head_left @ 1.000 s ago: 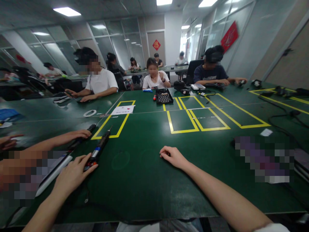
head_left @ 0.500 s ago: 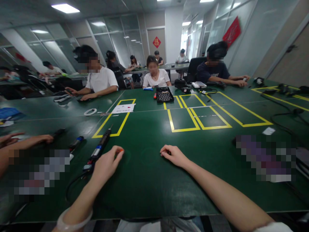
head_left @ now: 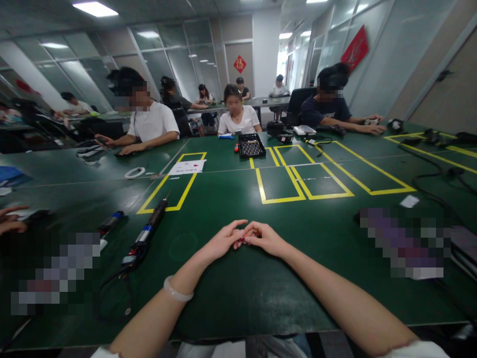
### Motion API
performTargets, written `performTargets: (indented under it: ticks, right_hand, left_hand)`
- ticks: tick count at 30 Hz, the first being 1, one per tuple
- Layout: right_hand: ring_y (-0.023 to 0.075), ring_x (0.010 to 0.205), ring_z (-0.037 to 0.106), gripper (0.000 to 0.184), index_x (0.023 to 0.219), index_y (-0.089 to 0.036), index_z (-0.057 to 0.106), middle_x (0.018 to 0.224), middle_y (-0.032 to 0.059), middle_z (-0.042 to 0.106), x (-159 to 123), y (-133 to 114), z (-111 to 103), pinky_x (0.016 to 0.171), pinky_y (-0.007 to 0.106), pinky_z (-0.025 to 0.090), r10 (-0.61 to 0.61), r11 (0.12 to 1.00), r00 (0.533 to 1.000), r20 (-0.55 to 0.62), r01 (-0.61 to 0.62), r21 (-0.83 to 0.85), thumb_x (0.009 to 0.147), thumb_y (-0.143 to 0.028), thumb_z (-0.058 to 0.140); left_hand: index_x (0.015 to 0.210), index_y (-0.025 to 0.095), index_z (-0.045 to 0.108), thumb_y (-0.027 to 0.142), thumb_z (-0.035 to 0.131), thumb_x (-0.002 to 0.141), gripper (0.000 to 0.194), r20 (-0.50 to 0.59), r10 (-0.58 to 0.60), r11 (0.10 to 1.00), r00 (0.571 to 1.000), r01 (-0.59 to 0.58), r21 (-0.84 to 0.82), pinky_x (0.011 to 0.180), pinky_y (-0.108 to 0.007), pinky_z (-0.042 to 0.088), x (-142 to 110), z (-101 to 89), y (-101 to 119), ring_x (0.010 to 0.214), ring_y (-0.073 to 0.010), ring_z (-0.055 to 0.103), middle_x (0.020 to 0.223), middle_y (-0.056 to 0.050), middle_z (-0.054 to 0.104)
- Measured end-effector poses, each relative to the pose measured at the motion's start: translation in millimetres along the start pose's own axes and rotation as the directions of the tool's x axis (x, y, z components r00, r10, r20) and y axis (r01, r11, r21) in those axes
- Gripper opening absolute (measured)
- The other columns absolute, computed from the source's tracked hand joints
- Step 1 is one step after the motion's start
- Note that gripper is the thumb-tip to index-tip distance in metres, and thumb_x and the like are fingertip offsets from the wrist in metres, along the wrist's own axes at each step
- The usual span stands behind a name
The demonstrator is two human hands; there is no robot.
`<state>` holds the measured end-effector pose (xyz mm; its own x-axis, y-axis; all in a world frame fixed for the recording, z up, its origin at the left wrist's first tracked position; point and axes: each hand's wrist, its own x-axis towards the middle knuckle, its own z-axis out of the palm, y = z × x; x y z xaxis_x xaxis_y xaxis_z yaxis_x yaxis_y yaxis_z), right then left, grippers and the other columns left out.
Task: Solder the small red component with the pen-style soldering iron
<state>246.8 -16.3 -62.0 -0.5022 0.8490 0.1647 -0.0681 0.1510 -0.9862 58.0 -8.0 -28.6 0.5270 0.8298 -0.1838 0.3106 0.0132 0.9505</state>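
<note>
My left hand [head_left: 224, 240] and my right hand [head_left: 265, 239] meet above the green table [head_left: 283, 288], fingertips touching. Between them shows a small red-orange piece [head_left: 244, 238], mostly covered by fingers and too small to name. Thumb and fingers of the left hand close on it, with one finger stretched over the top. The right hand pinches at the same piece from the other side. Left of my hands lies an electric screwdriver [head_left: 143, 238], its cable curling toward the table's front edge.
A second screwdriver-like tool [head_left: 111, 223] lies farther left. Ahead are a white paper sheet [head_left: 186, 167], yellow tape outlines [head_left: 283, 201], a black tray [head_left: 252, 155] of small parts and a white ring [head_left: 134, 172]. Blurred-out flat objects flank me. Co-workers sit across the table; another person's hand [head_left: 13, 219] is at left.
My left hand has moved right, away from beside the electric screwdriver, carrying the small red-orange piece to my right hand. The right hand stays nearly in place and now pinches the piece too.
</note>
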Motion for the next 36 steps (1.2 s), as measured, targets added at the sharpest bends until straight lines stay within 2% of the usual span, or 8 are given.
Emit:
performTargets:
  ticks: [3,6,13,18,24,27,31,36]
  right_hand:
    - [0.011,0.064,0.056,0.028,0.092,-0.015,0.057,0.075,0.0007,0.063,1,6,-1,0.063,0.024,0.043,-0.003,1.0,0.999,-0.043,0.003,0.007,0.081,-0.038,0.068]
    - [0.0111,0.063,0.056,0.029,0.091,-0.016,0.055,0.073,-0.0004,0.062,2,9,-1,0.061,0.023,0.042,0.0,1.0,0.996,-0.092,0.001,0.011,0.079,-0.038,0.069]
    - [0.0128,0.063,0.059,0.032,0.093,-0.017,0.054,0.072,0.0009,0.065,5,8,1,0.064,0.026,0.046,0.032,0.997,0.996,-0.088,-0.026,0.066,0.081,-0.045,0.065]
    - [0.0122,0.064,0.058,0.031,0.084,-0.016,0.057,0.074,0.001,0.062,7,7,1,0.064,0.026,0.046,0.014,1.0,0.992,-0.122,-0.013,0.01,0.082,-0.046,0.061]
    - [0.0123,0.064,0.057,0.023,0.081,-0.016,0.058,0.071,-0.0002,0.06,6,7,0,0.063,0.025,0.044,-0.019,0.999,0.993,-0.118,0.012,-0.053,0.082,-0.039,0.062]
    - [0.0122,0.064,0.058,0.024,0.086,-0.016,0.058,0.075,0.0005,0.062,6,7,-1,0.063,0.026,0.045,0.007,1.0,0.994,-0.11,-0.008,-0.016,0.08,-0.038,0.065]
    - [0.0128,0.067,0.059,0.028,0.093,-0.015,0.061,0.078,0.002,0.065,5,6,-2,0.065,0.026,0.046,0.037,0.999,0.997,-0.061,-0.037,0.014,0.079,-0.038,0.067]
    - [0.0122,0.065,0.058,0.027,0.091,-0.014,0.062,0.074,0.0016,0.065,3,7,-2,0.062,0.024,0.043,0.048,0.999,0.998,-0.029,-0.048,-0.017,0.079,-0.039,0.067]
  left_hand:
    - [0.109,0.014,0.055,0.049,0.053,0.084,0.044,-0.05,-0.035,0.999,0.998,0.033,-0.041,0.062,-0.024,0.041,0,-0.1,-4,0.063,-0.0099,0.053,0.07,0.002,0.057]
    - [0.087,0.014,0.057,0.049,0.057,0.081,0.035,-0.052,-0.075,0.996,0.996,0.072,-0.052,0.065,-0.024,0.044,-1,-1.3,-3,0.064,-0.0097,0.055,0.074,0.0,0.061]
    - [0.088,0.016,0.054,0.044,0.063,0.078,0.031,-0.073,-0.003,0.998,0.997,-0.001,-0.058,0.067,-0.025,0.045,-4,-1.4,-5,0.067,-0.0103,0.057,0.076,0.0,0.062]
    - [0.088,0.017,0.053,0.037,0.064,0.078,0.025,-0.12,0.116,0.988,0.986,-0.101,0.121,0.06,-0.02,0.039,-4,-0.5,-7,0.063,-0.0077,0.052,0.072,0.004,0.057]
    - [0.089,0.017,0.055,0.037,0.06,0.081,0.022,-0.095,0.147,0.962,0.985,-0.12,0.243,0.058,-0.019,0.038,-7,2.5,-1,0.062,-0.0082,0.05,0.072,0.004,0.055]
    - [0.087,0.018,0.056,0.033,0.057,0.083,0.015,-0.098,0.251,0.894,0.963,-0.192,0.404,0.066,-0.022,0.041,-10,1.5,4,0.071,-0.0105,0.054,0.079,0.002,0.058]
    - [0.086,0.019,0.057,0.028,0.053,0.086,0.01,-0.082,0.373,0.733,0.924,-0.239,0.637,0.072,-0.025,0.042,-15,-1.3,7,0.078,-0.0127,0.055,0.085,0.0,0.058]
    - [0.088,0.021,0.055,0.028,0.05,0.087,0.009,-0.025,0.394,0.611,0.919,-0.242,0.754,0.074,-0.026,0.044,-17,0.4,8,0.081,-0.0138,0.056,0.088,-0.001,0.058]
